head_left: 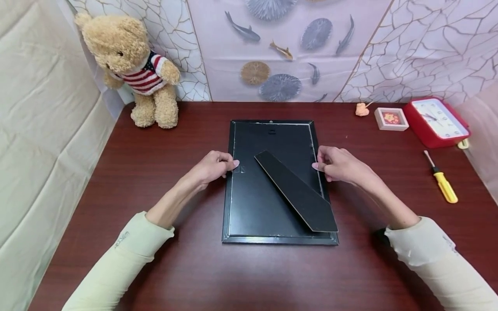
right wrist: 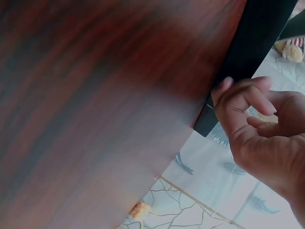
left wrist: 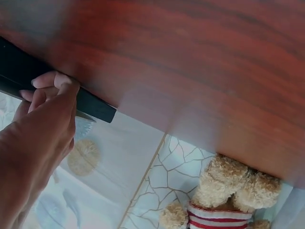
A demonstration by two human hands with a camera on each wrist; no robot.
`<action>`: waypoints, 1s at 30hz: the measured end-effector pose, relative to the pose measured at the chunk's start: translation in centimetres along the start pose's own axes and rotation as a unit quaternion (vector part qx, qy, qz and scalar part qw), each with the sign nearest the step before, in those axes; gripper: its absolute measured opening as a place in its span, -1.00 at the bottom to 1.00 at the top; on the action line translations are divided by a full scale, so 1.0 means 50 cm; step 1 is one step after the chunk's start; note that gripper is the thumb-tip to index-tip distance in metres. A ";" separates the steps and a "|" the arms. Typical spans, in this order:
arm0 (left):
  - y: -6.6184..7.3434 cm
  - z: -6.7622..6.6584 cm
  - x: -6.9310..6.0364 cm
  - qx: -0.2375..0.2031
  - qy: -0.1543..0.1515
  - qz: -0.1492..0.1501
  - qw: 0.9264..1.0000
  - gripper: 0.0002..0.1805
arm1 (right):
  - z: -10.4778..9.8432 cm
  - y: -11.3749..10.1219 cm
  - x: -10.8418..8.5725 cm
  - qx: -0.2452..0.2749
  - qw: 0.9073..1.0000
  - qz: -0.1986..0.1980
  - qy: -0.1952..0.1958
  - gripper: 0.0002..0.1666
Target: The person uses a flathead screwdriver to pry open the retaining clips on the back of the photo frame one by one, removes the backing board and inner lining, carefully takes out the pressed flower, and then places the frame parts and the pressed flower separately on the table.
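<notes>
A black picture frame (head_left: 253,207) lies face down on the table, its back panel upward. Its stand leg (head_left: 295,190) slants across the panel, with the wide end over the lower right corner. My left hand (head_left: 214,166) pinches the frame's left edge, thumb on top; in the left wrist view its fingers (left wrist: 52,88) curl at the dark rim. On the opposite side my right hand (head_left: 340,164) grips the right edge at about the same height, thumb on top. The right wrist view shows those fingers (right wrist: 243,98) bent against the frame's side.
A teddy bear (head_left: 132,71) in a striped sweater sits at the back left. At the back right are an orange trinket (head_left: 362,109), a small white box (head_left: 391,119) and a red clock (head_left: 437,121). A yellow-handled screwdriver (head_left: 443,183) lies on the right of the table (head_left: 186,276).
</notes>
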State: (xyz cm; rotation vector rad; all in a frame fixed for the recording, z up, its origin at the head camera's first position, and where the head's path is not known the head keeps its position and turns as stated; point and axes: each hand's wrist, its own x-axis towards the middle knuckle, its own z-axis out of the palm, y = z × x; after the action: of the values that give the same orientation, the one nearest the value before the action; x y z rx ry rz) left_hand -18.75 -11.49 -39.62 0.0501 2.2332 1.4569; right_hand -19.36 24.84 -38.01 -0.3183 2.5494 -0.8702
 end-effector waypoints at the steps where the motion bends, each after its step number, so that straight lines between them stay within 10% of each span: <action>1: -0.001 0.000 0.000 -0.001 -0.003 0.002 1.000 -0.59 | 0.002 -0.001 -0.001 -0.006 1.000 -0.002 0.004 -0.72; 22: -0.005 -0.010 -0.001 0.021 -0.004 0.023 1.000 -0.57 | 0.000 0.002 0.003 0.015 1.000 -0.007 -0.005 -0.69; 30: -0.036 -0.053 -0.008 -0.086 -0.029 0.013 0.996 -0.51 | -0.002 0.006 0.004 0.002 1.000 -0.012 -0.005 -0.70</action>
State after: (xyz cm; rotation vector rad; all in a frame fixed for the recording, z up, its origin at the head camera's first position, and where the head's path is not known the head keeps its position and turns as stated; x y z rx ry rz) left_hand -19.06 -14.65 -40.20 0.0653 2.0596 1.6353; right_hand -19.59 25.07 -38.21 -0.3525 2.5391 -0.8791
